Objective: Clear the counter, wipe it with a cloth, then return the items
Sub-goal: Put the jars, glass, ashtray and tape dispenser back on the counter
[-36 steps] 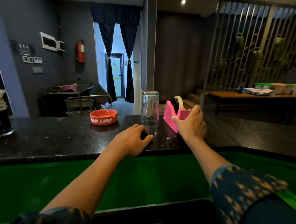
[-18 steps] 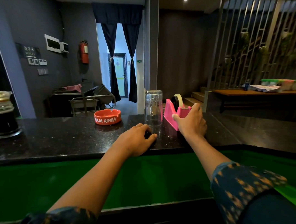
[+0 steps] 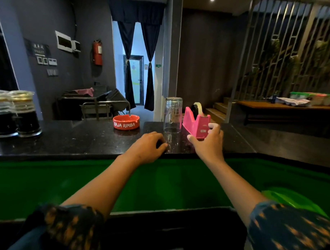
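right hand grips pink tape dispenser, likely to lift it off the dark surface; left hand rests curled at the edge, contents unclear.

Counts: 2 hands, left hand and right hand, centre frame; 1 upturned clear glass; 1 pink tape dispenser; 1 red ashtray centre; 2 lidded jars with dark contents at left edge; 1 black counter; 1 fire extinguisher upper left; 2 dark curtains upper centre; 1 wooden bench at right.
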